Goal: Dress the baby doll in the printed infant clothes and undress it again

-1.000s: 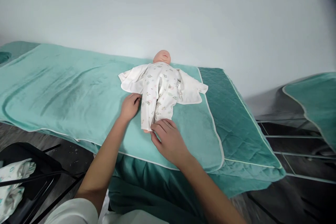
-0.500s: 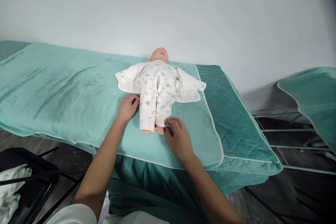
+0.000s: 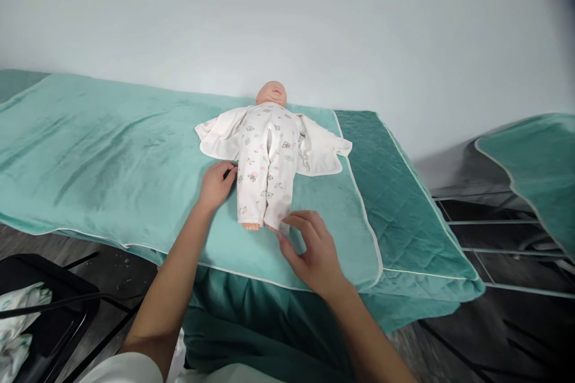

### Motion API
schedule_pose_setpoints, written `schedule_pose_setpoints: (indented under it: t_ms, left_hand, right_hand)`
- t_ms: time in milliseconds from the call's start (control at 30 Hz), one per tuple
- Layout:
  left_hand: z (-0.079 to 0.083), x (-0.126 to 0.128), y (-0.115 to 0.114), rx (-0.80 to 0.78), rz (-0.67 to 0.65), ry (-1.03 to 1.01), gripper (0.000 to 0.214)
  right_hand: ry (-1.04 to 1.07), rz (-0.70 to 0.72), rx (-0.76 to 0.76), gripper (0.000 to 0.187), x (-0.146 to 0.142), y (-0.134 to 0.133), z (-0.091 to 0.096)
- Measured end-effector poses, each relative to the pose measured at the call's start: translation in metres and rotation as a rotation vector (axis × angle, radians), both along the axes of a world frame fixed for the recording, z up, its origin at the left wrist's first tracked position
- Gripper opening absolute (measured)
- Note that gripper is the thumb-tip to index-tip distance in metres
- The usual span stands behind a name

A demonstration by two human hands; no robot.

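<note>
A baby doll (image 3: pixel 272 93) lies on its back on a teal towel (image 3: pixel 112 149), dressed in a white printed romper (image 3: pixel 267 161). A white cloth (image 3: pixel 323 152) is spread open under it. My left hand (image 3: pixel 215 184) rests with curled fingers against the left side of the romper's leg. My right hand (image 3: pixel 314 245) is at the doll's feet, with thumb and fingers pinching the cuff of the right-hand romper leg. One bare foot (image 3: pixel 250 226) shows beside it; the other foot is covered by the cuff.
The towel covers a darker teal quilted bed (image 3: pixel 404 191) against a white wall. A black chair (image 3: pixel 49 305) with a printed white garment (image 3: pixel 13 335) stands at lower left. Another teal-covered bed (image 3: pixel 534 173) is at right, across dark floor.
My right hand slid off the doll's feet to its right, exposing both, then took the cuff and drew it down over one foot. My left hand stayed nearly still.
</note>
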State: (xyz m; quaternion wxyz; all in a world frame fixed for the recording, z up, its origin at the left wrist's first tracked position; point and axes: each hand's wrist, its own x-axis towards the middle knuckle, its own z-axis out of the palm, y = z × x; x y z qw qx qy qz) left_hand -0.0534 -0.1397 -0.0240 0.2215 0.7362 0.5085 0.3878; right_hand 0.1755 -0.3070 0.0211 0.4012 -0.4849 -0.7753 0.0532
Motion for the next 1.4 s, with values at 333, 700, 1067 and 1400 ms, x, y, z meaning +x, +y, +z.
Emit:
schedule_pose_setpoints:
  t_ms: [333, 700, 1067, 1400]
  left_hand:
    - [-0.001, 0.0, 0.001, 0.004, 0.011, 0.007, 0.025]
    - [-0.002, -0.001, 0.002, 0.013, 0.012, 0.01, 0.023]
    - [-0.003, 0.006, 0.0, 0.209, -0.037, 0.486, 0.032]
    - [0.004, 0.007, 0.045, 0.208, -0.172, 0.546, 0.035]
  right_hand:
    - [-0.374, 0.033, -0.108, 0.023, -0.056, 0.01, 0.012]
    - [-0.517, 0.095, -0.08, 0.009, -0.062, 0.024, 0.011]
    - [-0.456, 0.225, 0.018, 0.018, -0.053, 0.016, 0.011]
    - [-0.034, -0.3, 0.047, 0.032, 0.043, 0.117, -0.025]
